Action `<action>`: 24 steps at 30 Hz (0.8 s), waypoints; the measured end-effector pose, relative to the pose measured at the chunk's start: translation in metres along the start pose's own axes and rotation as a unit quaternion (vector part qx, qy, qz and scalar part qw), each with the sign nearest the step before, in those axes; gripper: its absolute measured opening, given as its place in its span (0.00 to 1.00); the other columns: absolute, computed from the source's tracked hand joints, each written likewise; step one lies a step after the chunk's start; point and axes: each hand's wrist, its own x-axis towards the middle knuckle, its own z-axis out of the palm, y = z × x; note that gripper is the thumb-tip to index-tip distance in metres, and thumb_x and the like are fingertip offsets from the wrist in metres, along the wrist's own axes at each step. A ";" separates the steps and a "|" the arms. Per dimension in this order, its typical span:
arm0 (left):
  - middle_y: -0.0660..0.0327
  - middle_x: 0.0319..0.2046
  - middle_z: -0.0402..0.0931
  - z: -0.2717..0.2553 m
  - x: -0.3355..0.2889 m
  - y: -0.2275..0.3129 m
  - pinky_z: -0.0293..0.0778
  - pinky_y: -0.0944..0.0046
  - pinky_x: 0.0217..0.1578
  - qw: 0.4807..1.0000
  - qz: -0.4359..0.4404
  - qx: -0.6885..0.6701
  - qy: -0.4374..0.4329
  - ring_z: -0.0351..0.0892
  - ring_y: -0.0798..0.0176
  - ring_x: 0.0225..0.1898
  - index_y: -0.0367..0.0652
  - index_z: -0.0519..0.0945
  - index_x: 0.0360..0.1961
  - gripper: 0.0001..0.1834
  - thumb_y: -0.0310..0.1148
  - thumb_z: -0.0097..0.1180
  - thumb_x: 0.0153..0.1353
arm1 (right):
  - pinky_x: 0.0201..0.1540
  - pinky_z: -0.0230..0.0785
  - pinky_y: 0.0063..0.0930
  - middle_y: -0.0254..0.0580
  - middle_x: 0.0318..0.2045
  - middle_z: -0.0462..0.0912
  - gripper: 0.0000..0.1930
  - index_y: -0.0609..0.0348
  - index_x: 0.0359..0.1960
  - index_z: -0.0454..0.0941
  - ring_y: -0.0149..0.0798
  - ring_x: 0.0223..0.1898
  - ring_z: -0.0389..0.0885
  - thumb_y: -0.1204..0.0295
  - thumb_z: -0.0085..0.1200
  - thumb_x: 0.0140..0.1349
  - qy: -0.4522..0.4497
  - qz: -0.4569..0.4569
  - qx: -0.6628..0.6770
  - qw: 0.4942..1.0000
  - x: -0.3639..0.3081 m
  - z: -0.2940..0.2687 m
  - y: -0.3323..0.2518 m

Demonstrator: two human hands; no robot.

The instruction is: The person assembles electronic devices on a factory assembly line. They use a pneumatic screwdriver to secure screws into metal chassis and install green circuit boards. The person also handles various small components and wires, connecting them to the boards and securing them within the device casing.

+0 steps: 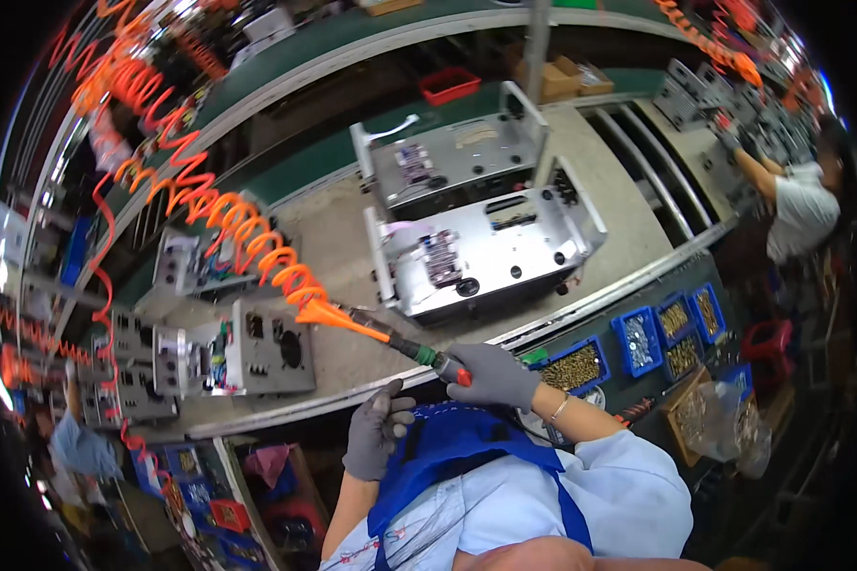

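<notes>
Hose-fed tool (445, 365) over the near edge of the bench (326, 271)
Silver metal chassis (500, 249) stands beyond; the gray-gloved right hand (495, 375) wraps round the tool; the gray-gloved left hand (375, 434) is nearby, fingers curled, whether holding anything I cannot tell.

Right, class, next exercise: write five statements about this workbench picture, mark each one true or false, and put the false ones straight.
1. The right hand grips a tool joined to an orange coiled hose. True.
2. The left hand is bare. False: it wears a grey glove.
3. A blue bin of silvery parts sits to the person's right. True.
4. The person's apron is red. False: it is blue.
5. The nearer large metal housing is in the left hand's grasp. False: it rests on the bench, apart from both hands.
</notes>
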 end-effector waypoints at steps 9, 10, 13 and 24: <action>0.52 0.36 0.77 -0.032 -0.022 -0.002 0.72 0.73 0.25 0.999 0.030 -0.045 -0.008 0.78 0.66 0.30 0.33 0.69 0.49 0.19 0.38 0.47 0.65 | 0.33 0.69 0.39 0.48 0.25 0.78 0.18 0.56 0.35 0.73 0.51 0.29 0.78 0.61 0.59 0.44 -0.003 -0.016 -0.013 1.000 0.009 0.035 -0.028; 0.52 0.36 0.77 -0.031 -0.021 0.002 0.72 0.73 0.26 0.998 0.025 -0.053 -0.012 0.78 0.66 0.30 0.33 0.69 0.49 0.19 0.38 0.47 0.64 | 0.33 0.69 0.39 0.48 0.24 0.78 0.18 0.56 0.34 0.73 0.51 0.28 0.78 0.61 0.59 0.44 0.010 -0.008 -0.027 1.000 0.009 0.039 -0.026; 0.51 0.38 0.77 -0.051 -0.020 0.013 0.74 0.72 0.27 0.996 0.006 -0.086 -0.038 0.79 0.64 0.32 0.33 0.69 0.50 0.18 0.33 0.46 0.63 | 0.31 0.69 0.36 0.46 0.22 0.78 0.16 0.58 0.32 0.73 0.47 0.25 0.78 0.63 0.59 0.43 0.065 0.025 0.029 0.997 0.010 0.058 -0.026; 0.50 0.40 0.76 -0.150 0.010 0.088 0.74 0.71 0.29 0.996 0.004 -0.053 -0.077 0.78 0.63 0.35 0.32 0.69 0.49 0.16 0.29 0.46 0.62 | 0.31 0.67 0.20 0.32 0.23 0.73 0.16 0.63 0.38 0.73 0.24 0.25 0.71 0.75 0.56 0.44 0.219 0.025 0.188 0.957 0.077 0.091 -0.118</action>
